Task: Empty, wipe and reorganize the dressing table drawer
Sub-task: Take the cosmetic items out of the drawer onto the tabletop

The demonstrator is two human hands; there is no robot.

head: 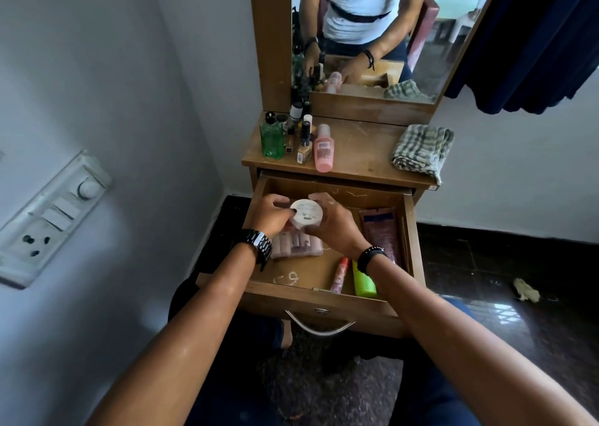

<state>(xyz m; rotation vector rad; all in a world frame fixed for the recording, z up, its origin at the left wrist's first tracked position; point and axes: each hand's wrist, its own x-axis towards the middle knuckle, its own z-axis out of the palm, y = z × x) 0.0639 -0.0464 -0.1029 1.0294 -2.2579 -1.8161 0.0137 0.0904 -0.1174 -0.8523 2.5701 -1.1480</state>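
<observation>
- Both hands hold a round white jar (306, 215) over the open drawer (327, 273) of the dressing table (366, 153).
- The left hand (271, 215) grips the jar's left side with curled fingers; the right hand (334, 221) wraps round its right side and underside.
- Below the jar, a clear pack of pink tubes (296, 245) lies on the drawer floor at the left.
- A purple sachet (381, 231) lies along the drawer's right side; a pink tube (339, 275) and a lime-green bottle (364, 283) lie near the front edge.
- On the table top, a green bottle (271, 138), small dark-capped bottles (303, 140) and a pink bottle (323, 148) stand at the left.
- A folded checked cloth (423, 150) rests at the right corner, well apart from the bottles.
</observation>
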